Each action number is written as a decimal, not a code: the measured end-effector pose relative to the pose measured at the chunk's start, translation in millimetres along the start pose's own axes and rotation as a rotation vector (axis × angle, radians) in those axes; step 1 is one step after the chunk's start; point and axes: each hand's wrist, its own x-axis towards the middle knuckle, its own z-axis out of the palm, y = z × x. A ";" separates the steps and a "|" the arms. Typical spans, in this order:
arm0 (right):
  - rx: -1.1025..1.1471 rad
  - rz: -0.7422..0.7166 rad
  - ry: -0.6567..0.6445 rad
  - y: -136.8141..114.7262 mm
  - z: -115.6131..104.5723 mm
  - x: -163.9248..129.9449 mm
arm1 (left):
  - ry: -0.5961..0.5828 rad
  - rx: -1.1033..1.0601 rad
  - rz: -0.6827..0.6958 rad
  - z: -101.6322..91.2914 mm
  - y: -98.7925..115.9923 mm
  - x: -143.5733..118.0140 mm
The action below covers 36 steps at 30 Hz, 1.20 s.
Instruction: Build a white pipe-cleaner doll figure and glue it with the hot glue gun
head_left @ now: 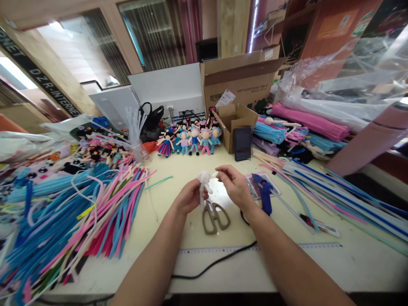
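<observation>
My left hand (188, 196) is closed around a small white fuzzy doll (204, 178) with a round head and thin limbs, held upright above the table. To its right, my right hand (234, 185) pinches thumb and fingers together at a tiny pale piece (215, 174), too small to name, close beside the doll's head. Grey-handled scissors (216, 218) lie just below the hands, their blades partly hidden behind the left hand and doll. A blue hot glue gun (265, 193) rests right of my right hand, on a printed card.
Bundles of coloured pipe cleaners (73, 216) cover the left side; more long strips (338, 191) lie at right. Several finished dolls (194, 140) stand at the back beside a cardboard box (227, 123) and a dark phone-like device (242, 144). A ruler (287, 247) and black cable (216, 266) cross the front.
</observation>
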 end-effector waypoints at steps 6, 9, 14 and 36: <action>-0.014 0.012 -0.061 -1.5 5.8 -2.3 | -0.011 0.017 -0.033 3.8 0.6 -1.8; -0.025 0.003 -0.073 -3.7 9.4 -5.2 | -0.015 0.077 -0.034 3.5 -2.0 -0.6; -0.070 -0.008 -0.017 -7.9 10.3 -8.5 | -0.021 0.132 -0.014 2.3 -5.4 0.9; -0.089 0.029 -0.006 -0.5 12.6 -7.6 | 0.075 0.154 0.114 -0.3 -4.4 3.9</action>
